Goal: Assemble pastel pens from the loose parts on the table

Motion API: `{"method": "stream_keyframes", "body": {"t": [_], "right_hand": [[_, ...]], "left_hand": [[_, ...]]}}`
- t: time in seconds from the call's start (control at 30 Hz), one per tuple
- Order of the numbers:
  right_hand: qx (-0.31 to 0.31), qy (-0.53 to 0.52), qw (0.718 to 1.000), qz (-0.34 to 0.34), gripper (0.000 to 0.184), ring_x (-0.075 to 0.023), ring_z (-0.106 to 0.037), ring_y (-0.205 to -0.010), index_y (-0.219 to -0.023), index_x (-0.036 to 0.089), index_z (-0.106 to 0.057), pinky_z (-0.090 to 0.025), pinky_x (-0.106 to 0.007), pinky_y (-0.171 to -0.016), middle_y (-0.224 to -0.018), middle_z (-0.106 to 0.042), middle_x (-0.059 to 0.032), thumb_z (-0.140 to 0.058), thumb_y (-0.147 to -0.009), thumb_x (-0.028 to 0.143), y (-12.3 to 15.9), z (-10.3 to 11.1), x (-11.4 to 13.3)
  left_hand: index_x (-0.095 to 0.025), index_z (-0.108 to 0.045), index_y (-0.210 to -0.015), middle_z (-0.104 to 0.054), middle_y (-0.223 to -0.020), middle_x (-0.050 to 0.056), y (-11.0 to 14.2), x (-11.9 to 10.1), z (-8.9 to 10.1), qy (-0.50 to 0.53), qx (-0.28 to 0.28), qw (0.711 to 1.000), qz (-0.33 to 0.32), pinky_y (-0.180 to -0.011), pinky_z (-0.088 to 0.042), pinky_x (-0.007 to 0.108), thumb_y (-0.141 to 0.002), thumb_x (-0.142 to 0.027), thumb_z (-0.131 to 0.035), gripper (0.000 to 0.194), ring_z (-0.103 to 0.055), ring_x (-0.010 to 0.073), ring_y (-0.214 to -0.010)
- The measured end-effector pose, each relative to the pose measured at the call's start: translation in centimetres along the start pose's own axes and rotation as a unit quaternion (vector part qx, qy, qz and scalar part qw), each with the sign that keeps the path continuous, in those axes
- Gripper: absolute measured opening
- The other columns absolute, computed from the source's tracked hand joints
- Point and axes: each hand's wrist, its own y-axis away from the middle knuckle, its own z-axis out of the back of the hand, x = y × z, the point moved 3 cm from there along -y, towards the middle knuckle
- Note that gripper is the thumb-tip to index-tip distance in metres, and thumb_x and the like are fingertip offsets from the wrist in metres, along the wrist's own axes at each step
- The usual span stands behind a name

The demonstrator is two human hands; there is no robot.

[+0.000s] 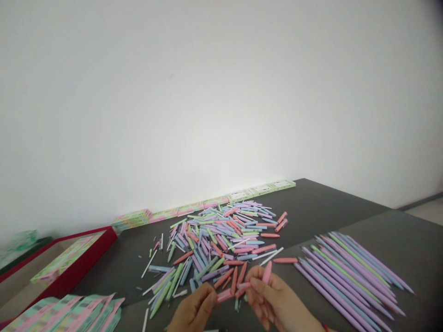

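At lower centre, the left hand (193, 310) and right hand (277, 299) each pinch pink pen parts (225, 295) between bent fingers, while seemingly finished long pens (349, 277) lie lower right and a big mid-frame heap of loose pieces (214, 237) looks undone.

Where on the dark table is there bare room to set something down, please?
The widest patch of dark table lies behind the row of long, slender pastel pens, right of the heaped pastel pen parts. A smaller one separates that heap from the open red-walled box. Around the left hand and right hand, it's crowded.
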Motion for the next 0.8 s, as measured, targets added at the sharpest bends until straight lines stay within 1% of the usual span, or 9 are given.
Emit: {"method": "stream_keyframes", "body": {"t": [0.13, 0.2, 0.3, 0.37, 0.47, 0.57, 0.63, 0.67, 0.8], "right_hand": [[0.033, 0.06, 0.998, 0.004, 0.04, -0.0041, -0.046, -0.038, -0.079, 0.017, -0.049, -0.035, -0.013, -0.034, -0.063, -0.059, 0.0023, -0.058, -0.08, 0.056, -0.2, 0.2, -0.7], [0.041, 0.092, 0.995, 0.003, 0.042, -0.0042, -0.045, -0.037, -0.081, 0.017, -0.048, -0.035, -0.014, -0.034, -0.063, -0.059, 0.0025, -0.056, -0.08, 0.058, -0.3, 0.2, -1.1], [0.044, 0.137, 0.99, -0.002, 0.045, -0.0042, -0.041, -0.036, -0.083, 0.017, -0.048, -0.03, -0.014, -0.033, -0.059, -0.056, 0.0037, -0.054, -0.08, 0.062, 0.0, -0.2, -1.3], [0.05, 0.158, 0.986, -0.016, 0.048, -0.0039, -0.036, -0.035, -0.09, 0.017, -0.049, -0.025, -0.014, -0.033, -0.053, -0.051, 0.0066, -0.052, -0.08, 0.063, 0.3, -0.5, -1.4], [0.051, 0.16, 0.986, -0.024, 0.053, -0.0043, -0.027, -0.037, -0.101, 0.016, -0.05, -0.02, -0.015, -0.034, -0.05, -0.041, 0.0102, -0.048, -0.082, 0.065, 0.9, -0.9, -1.0], [0.046, 0.135, 0.99, 0.005, 0.054, -0.0055, -0.033, -0.04, -0.096, 0.016, -0.054, -0.027, -0.016, -0.036, -0.057, -0.045, 0.0067, -0.042, -0.084, 0.067, 1.1, -0.9, -0.4], [0.04, 0.119, 0.992, 0.018, 0.055, -0.0064, -0.039, -0.042, -0.091, 0.015, -0.057, -0.03, -0.018, -0.038, -0.061, -0.048, 0.0042, -0.04, -0.085, 0.067, 1.1, -0.7, -0.2], [0.038, 0.113, 0.993, 0.016, 0.056, -0.0065, -0.038, -0.042, -0.089, 0.015, -0.059, -0.03, -0.018, -0.038, -0.06, -0.047, 0.0042, -0.038, -0.086, 0.066, 1.1, -0.6, -0.3], [0.042, 0.071, 0.996, -0.033, 0.055, -0.005, -0.022, -0.039, -0.082, 0.014, -0.06, -0.017, -0.018, -0.034, -0.051, -0.032, 0.0088, -0.04, -0.086, 0.066, 1.0, -0.3, -0.9]], "left_hand": [[-0.022, -0.045, -0.067, -0.041, -0.065, -0.004, -0.2, 0.1, -0.7, -0.026, 0.002, 1.0, 0.003, -0.059, -0.03, 0.024, -0.088, -0.051, -0.039, 0.036, -0.041, 0.0163, -0.063], [-0.022, -0.044, -0.067, -0.041, -0.064, -0.004, -0.2, 0.0, -1.0, -0.038, 0.009, 0.999, 0.004, -0.059, -0.029, 0.024, -0.088, -0.048, -0.039, 0.034, -0.041, 0.0161, -0.063], [-0.022, -0.045, -0.069, -0.043, -0.064, -0.004, -0.1, -0.1, -1.6, -0.055, 0.023, 0.998, 0.007, -0.058, -0.029, 0.024, -0.088, -0.045, -0.04, 0.031, -0.042, 0.0155, -0.062], [-0.022, -0.046, -0.068, -0.041, -0.062, -0.005, -0.1, -0.1, -2.1, -0.048, 0.025, 0.998, 0.009, -0.057, -0.027, 0.024, -0.087, -0.048, -0.043, 0.032, -0.04, 0.0148, -0.06], [-0.021, -0.046, -0.069, -0.035, -0.061, -0.007, 0.0, 0.2, -2.9, 0.008, 0.04, 0.999, 0.005, -0.052, -0.024, 0.023, -0.079, -0.061, -0.05, 0.042, -0.033, 0.0127, -0.057], [-0.021, -0.045, -0.069, -0.033, -0.061, -0.007, 0.0, 0.4, -3.0, 0.111, 0.056, 0.992, 0.016, -0.051, -0.022, 0.023, -0.073, -0.071, -0.053, 0.05, -0.029, 0.0114, -0.055], [-0.021, -0.048, -0.069, -0.037, -0.061, -0.007, 0.0, 0.5, -2.6, 0.173, 0.051, 0.983, 0.031, -0.053, -0.027, 0.023, -0.076, -0.07, -0.05, 0.05, -0.031, 0.0118, -0.056], [-0.02, -0.05, -0.07, -0.04, -0.063, -0.006, 0.0, 0.5, -2.4, 0.193, 0.043, 0.98, 0.031, -0.056, -0.029, 0.023, -0.078, -0.068, -0.049, 0.049, -0.034, 0.0124, -0.058], [-0.019, -0.059, -0.074, -0.05, -0.068, -0.003, 0.1, 0.3, -1.6, 0.228, -0.014, 0.973, 0.014, -0.065, -0.032, 0.026, -0.084, -0.057, -0.05, 0.04, -0.04, 0.0146, -0.066]]}}
